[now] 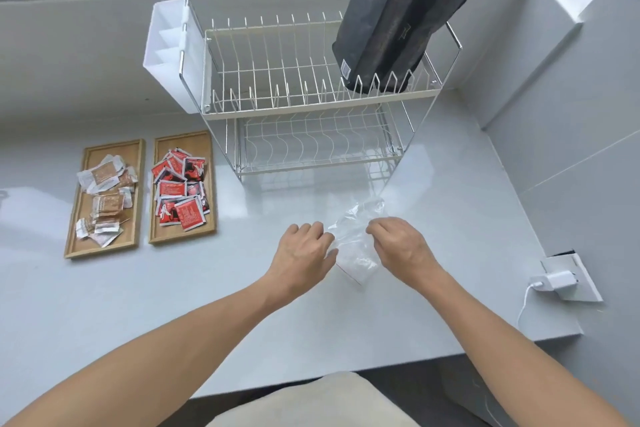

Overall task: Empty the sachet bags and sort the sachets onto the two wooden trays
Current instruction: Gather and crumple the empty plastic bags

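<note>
A clear, crumpled plastic sachet bag (356, 246) lies on the white counter in front of me. My left hand (304, 253) pinches its left edge and my right hand (401, 246) pinches its right edge. I see no sachets inside it. At the left stand two wooden trays side by side. The left tray (74, 236) holds several brown-and-white sachets (104, 198). The right tray (207, 184) holds several red-and-black sachets (181, 191).
A two-tier wire dish rack (311, 107) stands behind the bag, with a white cutlery holder (166, 52) on its left side and a black pouch (398, 17) on its top tier. A white charger (554, 279) is plugged in at the right wall.
</note>
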